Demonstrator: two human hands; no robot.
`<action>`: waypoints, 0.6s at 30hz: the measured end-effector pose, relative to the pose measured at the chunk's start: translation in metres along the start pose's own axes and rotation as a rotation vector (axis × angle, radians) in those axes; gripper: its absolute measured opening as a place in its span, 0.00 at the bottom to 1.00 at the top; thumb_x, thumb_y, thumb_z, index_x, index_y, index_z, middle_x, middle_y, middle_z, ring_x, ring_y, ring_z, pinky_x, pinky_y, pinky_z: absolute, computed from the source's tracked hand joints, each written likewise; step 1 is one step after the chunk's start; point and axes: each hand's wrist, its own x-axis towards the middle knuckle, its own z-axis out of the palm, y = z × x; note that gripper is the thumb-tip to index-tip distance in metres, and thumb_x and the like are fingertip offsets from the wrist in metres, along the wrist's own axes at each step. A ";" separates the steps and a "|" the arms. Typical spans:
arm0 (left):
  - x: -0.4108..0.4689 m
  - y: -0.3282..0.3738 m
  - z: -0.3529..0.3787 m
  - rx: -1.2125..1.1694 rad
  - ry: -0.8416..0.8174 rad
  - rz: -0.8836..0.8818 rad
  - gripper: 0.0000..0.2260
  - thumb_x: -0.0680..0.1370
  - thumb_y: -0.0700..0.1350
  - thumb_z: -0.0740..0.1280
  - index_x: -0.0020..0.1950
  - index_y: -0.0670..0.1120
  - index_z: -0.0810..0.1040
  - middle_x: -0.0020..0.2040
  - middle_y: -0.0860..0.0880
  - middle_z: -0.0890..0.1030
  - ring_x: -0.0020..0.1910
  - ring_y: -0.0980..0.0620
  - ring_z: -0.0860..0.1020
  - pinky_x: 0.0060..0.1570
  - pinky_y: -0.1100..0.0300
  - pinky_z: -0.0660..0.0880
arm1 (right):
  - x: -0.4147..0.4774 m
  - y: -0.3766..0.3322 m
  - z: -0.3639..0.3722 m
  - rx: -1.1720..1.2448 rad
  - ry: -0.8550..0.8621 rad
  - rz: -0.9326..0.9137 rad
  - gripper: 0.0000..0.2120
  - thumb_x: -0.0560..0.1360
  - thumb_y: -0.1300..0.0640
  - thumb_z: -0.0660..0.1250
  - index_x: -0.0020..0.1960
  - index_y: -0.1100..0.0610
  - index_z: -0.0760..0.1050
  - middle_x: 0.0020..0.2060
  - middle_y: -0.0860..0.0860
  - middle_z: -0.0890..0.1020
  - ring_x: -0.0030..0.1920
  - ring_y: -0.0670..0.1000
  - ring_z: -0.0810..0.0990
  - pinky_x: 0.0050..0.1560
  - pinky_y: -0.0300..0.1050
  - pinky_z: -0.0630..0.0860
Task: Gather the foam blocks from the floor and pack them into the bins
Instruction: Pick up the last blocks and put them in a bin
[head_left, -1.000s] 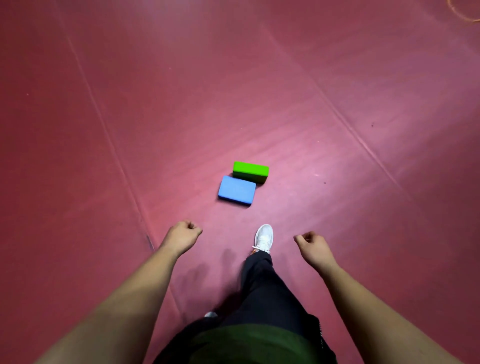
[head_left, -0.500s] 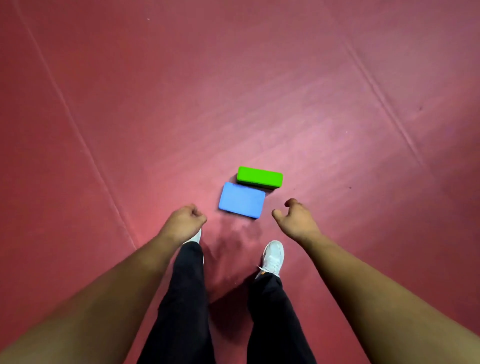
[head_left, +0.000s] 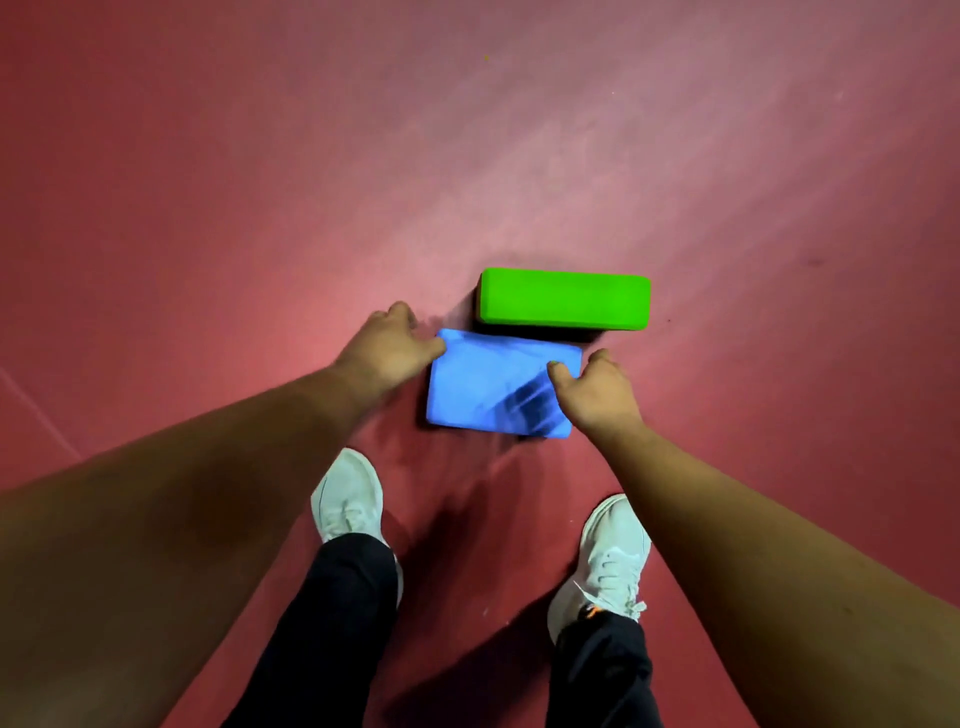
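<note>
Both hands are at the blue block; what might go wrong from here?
1. The left hand meets the blue block only at its far left corner and the right hand only at its right edge, so it may tip or slip when lifted.
2. The green block lies close behind; reaching fingers could knock it away.

We see two foam blocks on the red floor (head_left: 208, 208). The blue block (head_left: 493, 387) lies flat, broad face up, its long sides running left to right and slightly skewed; a dark, blurred shadow crosses its right half. The green block (head_left: 563, 299) sits just beyond the blue one's far edge, parallel and shifted right, so close that we cannot tell whether they touch.
</note>
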 end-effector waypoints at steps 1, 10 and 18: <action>0.015 -0.004 0.015 -0.016 -0.006 -0.016 0.22 0.74 0.54 0.68 0.62 0.42 0.71 0.59 0.39 0.78 0.57 0.41 0.76 0.50 0.56 0.69 | 0.015 0.006 0.011 0.004 0.008 0.016 0.27 0.78 0.47 0.64 0.63 0.69 0.67 0.62 0.68 0.74 0.65 0.64 0.72 0.60 0.52 0.69; 0.068 -0.036 0.101 -0.393 -0.234 -0.100 0.16 0.77 0.43 0.70 0.64 0.43 0.76 0.55 0.48 0.81 0.44 0.52 0.78 0.34 0.71 0.72 | 0.067 0.049 0.066 0.474 -0.092 0.322 0.19 0.78 0.44 0.65 0.54 0.61 0.70 0.42 0.52 0.75 0.48 0.56 0.74 0.50 0.47 0.69; 0.024 -0.087 0.027 -0.570 -0.091 -0.225 0.28 0.59 0.53 0.73 0.57 0.46 0.78 0.53 0.44 0.83 0.45 0.48 0.82 0.43 0.55 0.77 | 0.015 0.011 0.060 0.669 -0.299 0.287 0.16 0.77 0.48 0.64 0.55 0.59 0.75 0.43 0.57 0.76 0.42 0.55 0.74 0.42 0.47 0.74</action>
